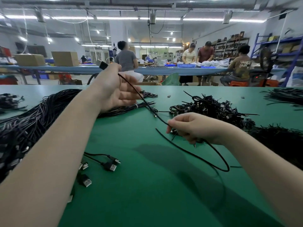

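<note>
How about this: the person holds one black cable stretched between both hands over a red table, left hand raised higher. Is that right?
Not quite. The table is green, not red, as the head view shows. The rest holds: one black cable runs stretched between both hands, the left hand raised higher than the right hand.

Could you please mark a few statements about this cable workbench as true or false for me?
1. The left hand holds one end of a black cable raised above the table. True.
2. The right hand lies flat and holds nothing. False: it pinches the same cable lower down.
3. The table mat is red. False: it is green.
4. Loose USB plugs lie on the mat beside the left forearm. True.
</note>
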Available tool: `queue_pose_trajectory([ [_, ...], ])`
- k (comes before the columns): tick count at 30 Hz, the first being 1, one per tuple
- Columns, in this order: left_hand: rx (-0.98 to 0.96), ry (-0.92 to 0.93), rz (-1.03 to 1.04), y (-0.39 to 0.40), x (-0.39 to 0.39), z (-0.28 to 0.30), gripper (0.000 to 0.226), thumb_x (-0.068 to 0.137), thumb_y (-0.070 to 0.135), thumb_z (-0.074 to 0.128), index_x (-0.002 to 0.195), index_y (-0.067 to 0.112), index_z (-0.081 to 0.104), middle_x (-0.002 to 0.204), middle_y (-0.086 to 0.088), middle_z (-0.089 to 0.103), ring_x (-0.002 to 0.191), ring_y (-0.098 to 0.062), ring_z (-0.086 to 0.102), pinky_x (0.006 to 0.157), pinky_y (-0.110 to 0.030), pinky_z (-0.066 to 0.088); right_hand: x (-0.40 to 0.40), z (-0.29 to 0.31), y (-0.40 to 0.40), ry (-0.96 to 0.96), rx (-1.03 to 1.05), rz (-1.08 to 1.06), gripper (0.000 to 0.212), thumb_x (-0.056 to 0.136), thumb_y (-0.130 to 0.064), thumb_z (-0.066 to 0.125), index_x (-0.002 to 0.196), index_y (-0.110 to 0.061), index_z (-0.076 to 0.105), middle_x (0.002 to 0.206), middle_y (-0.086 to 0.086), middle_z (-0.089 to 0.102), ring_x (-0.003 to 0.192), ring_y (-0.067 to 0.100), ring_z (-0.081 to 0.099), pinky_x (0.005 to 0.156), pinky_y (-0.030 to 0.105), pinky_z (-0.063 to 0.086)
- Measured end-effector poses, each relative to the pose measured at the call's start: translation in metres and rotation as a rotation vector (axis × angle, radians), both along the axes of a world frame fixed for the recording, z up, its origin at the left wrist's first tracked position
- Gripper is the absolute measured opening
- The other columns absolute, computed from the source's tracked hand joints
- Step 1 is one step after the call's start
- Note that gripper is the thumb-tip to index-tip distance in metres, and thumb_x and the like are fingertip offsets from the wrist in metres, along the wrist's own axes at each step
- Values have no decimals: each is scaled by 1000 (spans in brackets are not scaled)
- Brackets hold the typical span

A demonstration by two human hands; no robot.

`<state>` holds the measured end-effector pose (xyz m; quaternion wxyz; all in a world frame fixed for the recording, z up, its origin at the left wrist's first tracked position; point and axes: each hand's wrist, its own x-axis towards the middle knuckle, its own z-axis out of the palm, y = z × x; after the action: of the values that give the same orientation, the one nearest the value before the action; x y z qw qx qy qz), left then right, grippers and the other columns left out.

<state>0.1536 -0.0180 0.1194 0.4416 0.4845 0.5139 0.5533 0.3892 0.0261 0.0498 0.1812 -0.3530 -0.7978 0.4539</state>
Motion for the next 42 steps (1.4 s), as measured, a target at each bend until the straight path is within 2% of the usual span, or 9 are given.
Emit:
queue_pose_trajectory([
  [7, 18, -306, -416, -2, 17, 2, 65, 99, 56, 25, 67, 18, 66, 54, 7, 55, 45, -8, 55, 49, -20, 49, -10, -19, -1, -173, -198, 144, 34, 95, -46, 50, 82, -19, 67, 58, -6, 38, 49, 12, 34, 51, 23, 34],
  [13, -421, 584, -730, -3, 29, -21, 75, 85, 69, 23, 103, 16, 73, 95, -7, 75, 75, -13, 71, 62, -18, 48, 2, 27, -5, 169, 41, -208, 39, 95, -45, 50, 70, -15, 52, 51, -7, 36, 40, 9, 29, 43, 20, 28],
  [16, -312, 366, -500, 5, 41, -30, 66, 96, 60, 21, 91, 16, 69, 98, -3, 73, 100, -17, 68, 88, -28, 43, -7, 37, -22, 302, -50, -73, 34, 99, -39, 44, 78, -15, 57, 50, -9, 33, 40, 9, 26, 43, 20, 24],
  [20, 69, -89, -209, 10, 38, -16, 66, 101, 53, 21, 111, 4, 63, 100, -12, 71, 86, -18, 70, 74, -28, 57, -27, 22, -36, 380, -226, 174, 29, 103, -34, 37, 88, -18, 57, 55, -7, 31, 43, 9, 26, 45, 20, 29],
  [24, 289, -396, -405, -4, 22, 9, 68, 102, 50, 16, 109, 8, 68, 99, -8, 74, 90, -17, 71, 70, -27, 58, -31, -8, -28, 192, -259, 276, 33, 101, -37, 39, 88, -22, 65, 60, -6, 31, 52, 11, 29, 54, 26, 28],
  [28, 122, 10, -645, -21, 11, 14, 61, 94, 56, 30, 78, 20, 76, 57, 5, 65, 48, -10, 60, 46, -19, 46, -21, -10, -14, 84, 48, -121, 38, 92, -50, 51, 72, -20, 64, 53, -8, 38, 49, 12, 33, 52, 25, 31],
  [33, -328, 671, -579, -6, 45, -15, 70, 91, 63, 16, 108, 16, 65, 90, -1, 76, 78, -12, 72, 59, -17, 51, -13, 23, -13, 222, 393, -320, 38, 93, -48, 52, 70, -19, 63, 47, -10, 35, 44, 11, 32, 42, 18, 26],
  [37, 6, 203, -193, 6, 48, -16, 58, 98, 56, 23, 111, 14, 61, 101, 1, 72, 96, -13, 67, 84, -24, 52, -29, 29, -31, 330, 184, -93, 33, 103, -33, 38, 80, -17, 56, 46, -14, 37, 40, 6, 31, 42, 19, 27],
  [42, 285, -312, -222, -4, 34, 5, 57, 103, 46, 22, 111, 10, 65, 96, -4, 74, 87, -13, 70, 70, -22, 54, -35, -5, -25, 206, -125, 138, 29, 102, -37, 38, 84, -23, 56, 57, -9, 37, 48, 10, 32, 52, 24, 29],
])
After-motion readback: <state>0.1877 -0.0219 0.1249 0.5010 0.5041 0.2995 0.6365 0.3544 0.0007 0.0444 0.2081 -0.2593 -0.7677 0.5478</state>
